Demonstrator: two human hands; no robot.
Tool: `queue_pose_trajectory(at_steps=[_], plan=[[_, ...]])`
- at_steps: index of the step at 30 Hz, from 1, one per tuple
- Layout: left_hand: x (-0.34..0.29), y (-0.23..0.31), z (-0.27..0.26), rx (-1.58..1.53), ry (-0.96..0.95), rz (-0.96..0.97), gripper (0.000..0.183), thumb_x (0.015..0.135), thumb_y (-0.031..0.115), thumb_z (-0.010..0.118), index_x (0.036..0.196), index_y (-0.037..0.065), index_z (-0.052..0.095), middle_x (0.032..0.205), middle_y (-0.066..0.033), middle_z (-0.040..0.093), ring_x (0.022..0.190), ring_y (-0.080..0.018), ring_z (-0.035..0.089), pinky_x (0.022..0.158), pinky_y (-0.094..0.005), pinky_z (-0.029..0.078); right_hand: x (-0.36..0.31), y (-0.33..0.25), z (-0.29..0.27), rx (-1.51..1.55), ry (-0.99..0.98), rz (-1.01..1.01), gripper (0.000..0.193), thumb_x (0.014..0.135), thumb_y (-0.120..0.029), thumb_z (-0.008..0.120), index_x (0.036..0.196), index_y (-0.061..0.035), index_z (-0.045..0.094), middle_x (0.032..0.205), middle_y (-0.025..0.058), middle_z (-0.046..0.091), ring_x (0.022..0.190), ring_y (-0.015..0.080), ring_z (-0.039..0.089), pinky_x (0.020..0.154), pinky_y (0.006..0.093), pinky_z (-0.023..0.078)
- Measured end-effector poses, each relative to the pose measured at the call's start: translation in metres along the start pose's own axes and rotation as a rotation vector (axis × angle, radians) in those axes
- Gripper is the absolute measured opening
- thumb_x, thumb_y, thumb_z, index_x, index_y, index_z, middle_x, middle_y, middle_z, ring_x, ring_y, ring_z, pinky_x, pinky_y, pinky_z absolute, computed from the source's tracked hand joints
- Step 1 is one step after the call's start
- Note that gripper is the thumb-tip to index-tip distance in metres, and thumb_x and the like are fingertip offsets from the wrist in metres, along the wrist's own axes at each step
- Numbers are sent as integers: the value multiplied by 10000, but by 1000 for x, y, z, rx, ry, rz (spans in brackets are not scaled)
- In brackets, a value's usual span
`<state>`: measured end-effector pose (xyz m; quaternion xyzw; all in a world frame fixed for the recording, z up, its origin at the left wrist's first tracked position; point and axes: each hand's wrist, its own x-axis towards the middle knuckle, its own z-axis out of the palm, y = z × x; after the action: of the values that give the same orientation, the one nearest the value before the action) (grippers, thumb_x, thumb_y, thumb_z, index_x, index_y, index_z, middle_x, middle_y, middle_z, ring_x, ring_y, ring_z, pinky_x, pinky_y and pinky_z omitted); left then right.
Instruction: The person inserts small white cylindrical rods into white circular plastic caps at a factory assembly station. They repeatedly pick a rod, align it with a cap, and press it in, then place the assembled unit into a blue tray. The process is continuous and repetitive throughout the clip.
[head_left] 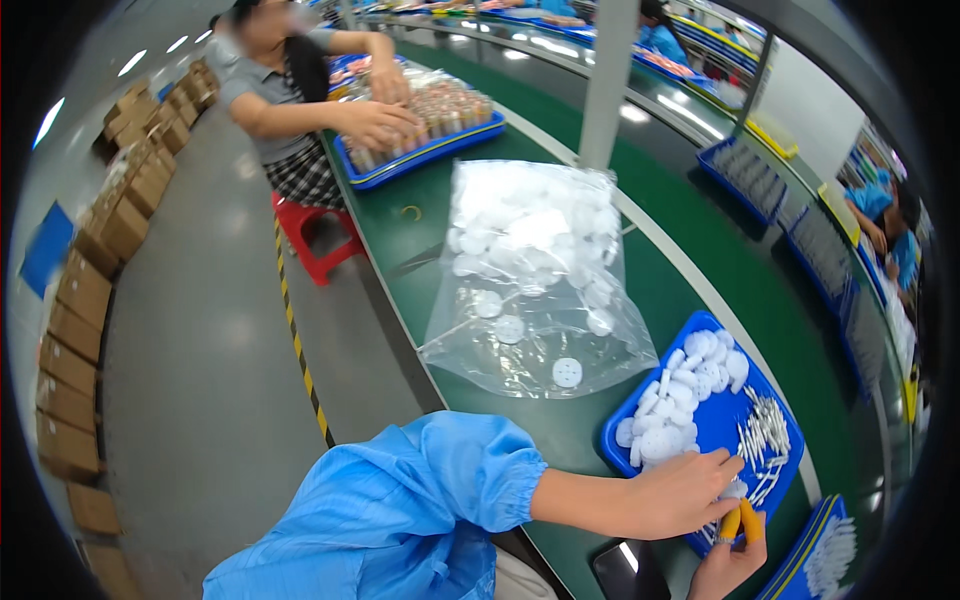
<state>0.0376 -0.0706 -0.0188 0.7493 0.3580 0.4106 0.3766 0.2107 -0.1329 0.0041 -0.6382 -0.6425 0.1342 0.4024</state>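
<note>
White disc in work: a small white disc (735,489) sits at the near side of the blue tray (718,420), between the person's hands.
Left hand: the left hand (690,492) reaches over the tray's near left part, pinching the disc between thumb and fingers.
Right hand: the right hand (732,570) is just outside the tray's near edge, fingers bent up toward the disc; whether it pinches the disc cannot be told. Two yellow pieces (731,526) show at its fingertips, finger covers or tool handles.
Tray contents: loose white discs (655,420) heap along the left side; slender silvery-white pins (762,435) lie crisscrossed on the right.
Around the tray: a black smartphone (630,572) lies near its closest end; a second blue tray (790,570) with white parts stands to its near right.
Beyond the tray: a bag (500,375) of more discs spreads to the left on the green desk (570,440); farther off, a co-worker (285,95) handles parts over another tray (435,155).
Materials: glossy blue plastic, clear crinkled film, round flat discs with small holes.
</note>
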Motion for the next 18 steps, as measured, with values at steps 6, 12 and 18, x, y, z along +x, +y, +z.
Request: queue_pose_trajectory(at_steps=[6,12,18], plan=[[9,-2,-8,-359,3,-138,368,974,256,762,1060,-95,691,848,-233,742,827,-369,754,715,-433,579,3,6,-1,-38,42,-216,137,1026,-18,732,1109,89,746,883,103,684,787,173,617,704,323,507],[23,-14,-1,-441,112,-22,350,891,198,804,1033,-102,690,831,-208,729,758,-306,726,699,-400,566,8,14,1,-135,173,-337,141,1029,-14,728,1136,70,763,908,151,710,794,240,647,764,365,542],[35,-15,3,-391,276,154,334,864,129,771,1108,-67,656,964,-178,622,850,-318,652,755,-429,517,13,32,1,-214,342,-351,137,1027,-12,722,1107,88,768,949,204,759,829,303,702,797,407,571]])
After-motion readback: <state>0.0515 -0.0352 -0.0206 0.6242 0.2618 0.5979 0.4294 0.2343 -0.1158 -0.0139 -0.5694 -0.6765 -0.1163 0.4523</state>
